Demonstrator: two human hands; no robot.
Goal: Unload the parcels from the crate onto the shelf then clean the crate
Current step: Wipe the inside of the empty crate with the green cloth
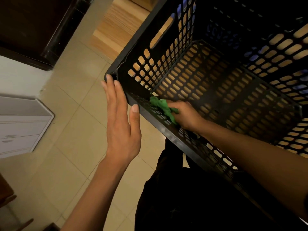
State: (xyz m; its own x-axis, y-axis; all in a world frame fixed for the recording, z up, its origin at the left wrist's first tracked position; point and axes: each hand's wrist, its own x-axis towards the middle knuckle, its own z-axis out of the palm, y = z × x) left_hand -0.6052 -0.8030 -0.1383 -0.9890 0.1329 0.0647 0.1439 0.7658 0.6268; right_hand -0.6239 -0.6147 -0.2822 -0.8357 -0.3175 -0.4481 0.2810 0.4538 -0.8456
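Left hand [120,120] flat on outside corner of black crate [216,77], fingers straight, thumb on rim. Right hand [186,115] inside crate, fingers curled round green cloth [164,108], pressing it vs near wall. Crate sits on wooden worktop [116,29], tiled floor [66,130] below.

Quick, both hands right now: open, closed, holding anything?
Left hand: open, straight fingers against the outside corner of the crate.
Right hand: closed on the green cloth, inside the crate.
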